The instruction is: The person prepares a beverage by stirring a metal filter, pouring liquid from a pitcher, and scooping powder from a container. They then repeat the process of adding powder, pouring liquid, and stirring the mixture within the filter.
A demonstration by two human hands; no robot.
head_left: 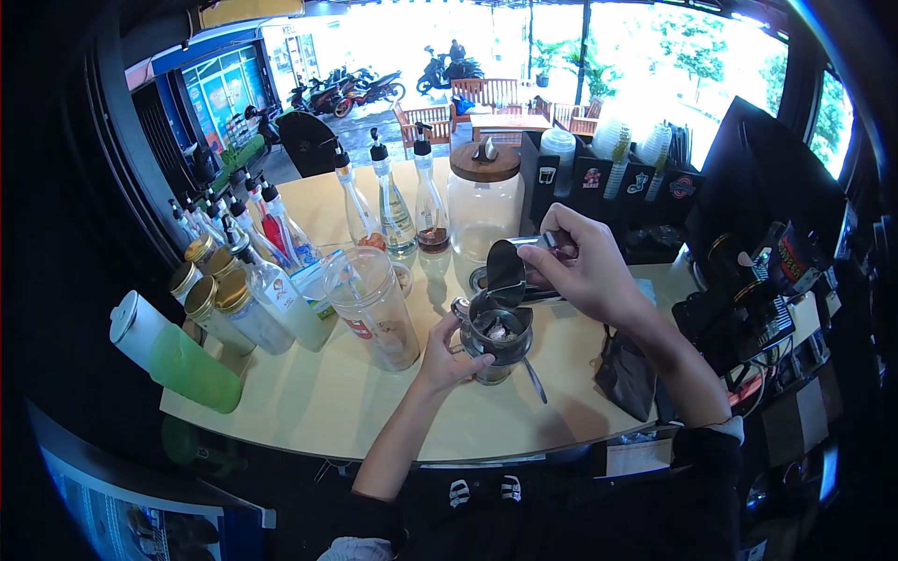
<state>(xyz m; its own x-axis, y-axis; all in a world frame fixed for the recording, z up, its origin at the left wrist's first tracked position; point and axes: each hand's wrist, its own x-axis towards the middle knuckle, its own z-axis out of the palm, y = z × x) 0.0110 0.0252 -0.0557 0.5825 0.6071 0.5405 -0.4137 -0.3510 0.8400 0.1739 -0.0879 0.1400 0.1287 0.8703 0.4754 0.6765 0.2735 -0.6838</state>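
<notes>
A dark metal pitcher (506,271) is tipped over a small glass vessel (496,360). My right hand (591,262) is closed on the pitcher's handle, its mouth low at the glass rim. My left hand (444,360) wraps the glass from the left, thumb across its front. Inside the glass is something shiny that I cannot make out. A thin metal spoon handle (536,381) slants down at the glass's right side. Left of my left hand stands a tall clear pitcher-like container (374,313) with a red label. Behind the hands lies a dark tray (479,280), partly hidden.
Pump bottles (398,206) and a wooden-lidded jar (485,206) line the back. Several gold-lidded jars (220,313) and a green bottle (192,369) stand left. A black cup holder (613,192) is back right; a dark cloth (625,374) lies near the table's right edge.
</notes>
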